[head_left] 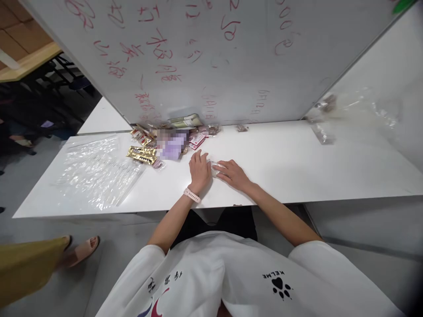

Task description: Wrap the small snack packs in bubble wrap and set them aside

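A small clear plastic bag (214, 171) lies on the white table between my two hands, partly covered by them. My left hand (198, 171), with a pale pink band on the wrist, rests to its left. Its fingers are stretched forward on the table, and its thumb side meets the bag's edge. From the right, my right hand (235, 175) reaches over the bag with its fingers bent down onto it. What the bag contains is too small to make out. Just beyond my left hand are red-and-white packets (197, 141) and a purple packet (173, 146).
Gold packets (142, 154) and a green packet (185, 121) lie at the back left. Clear plastic sleeves (99, 171) spread over the table's left end. A whiteboard (244, 79) stands along the back. Small bags (323, 133) lie far right. Another person's foot (84, 251) shows at lower left.
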`<state>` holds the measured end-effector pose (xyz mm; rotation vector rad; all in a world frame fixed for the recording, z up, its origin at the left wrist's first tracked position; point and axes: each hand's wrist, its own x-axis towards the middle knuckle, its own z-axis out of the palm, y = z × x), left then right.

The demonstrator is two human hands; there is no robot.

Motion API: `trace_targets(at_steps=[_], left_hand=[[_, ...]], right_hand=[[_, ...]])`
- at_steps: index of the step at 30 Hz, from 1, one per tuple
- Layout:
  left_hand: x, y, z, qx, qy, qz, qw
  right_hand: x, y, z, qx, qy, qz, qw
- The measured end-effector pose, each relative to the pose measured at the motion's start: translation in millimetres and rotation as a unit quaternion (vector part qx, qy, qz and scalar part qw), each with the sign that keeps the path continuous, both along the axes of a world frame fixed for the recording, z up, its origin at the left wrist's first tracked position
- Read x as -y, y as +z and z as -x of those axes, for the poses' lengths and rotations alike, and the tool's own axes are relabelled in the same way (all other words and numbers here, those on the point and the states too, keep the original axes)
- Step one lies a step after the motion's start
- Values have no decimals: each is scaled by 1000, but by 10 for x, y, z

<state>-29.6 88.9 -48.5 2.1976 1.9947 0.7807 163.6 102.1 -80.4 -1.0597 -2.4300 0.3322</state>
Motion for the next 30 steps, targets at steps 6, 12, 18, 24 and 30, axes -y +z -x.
trace_targets(at_steps=[6, 12, 18, 24, 30], left_hand=[[136, -88, -376, -7, -138, 37, 990], [104, -172, -591, -60, -161, 84, 982], [45, -224, -615, -80, -147, 44, 985], [-13, -230, -655, -94, -146, 35, 984], [-28, -238, -669, -115, -144, 34, 982]], right_hand=[[17, -76, -1200, 43, -325, -67, 943], [-670, 48, -2274, 159, -488, -55, 856], [-1435, 151, -2812, 174, -519, -29, 836], [-1628, 174, -3090, 106, -593, -29, 798], [-1299, 270, -3816, 42, -701, 34, 711]])
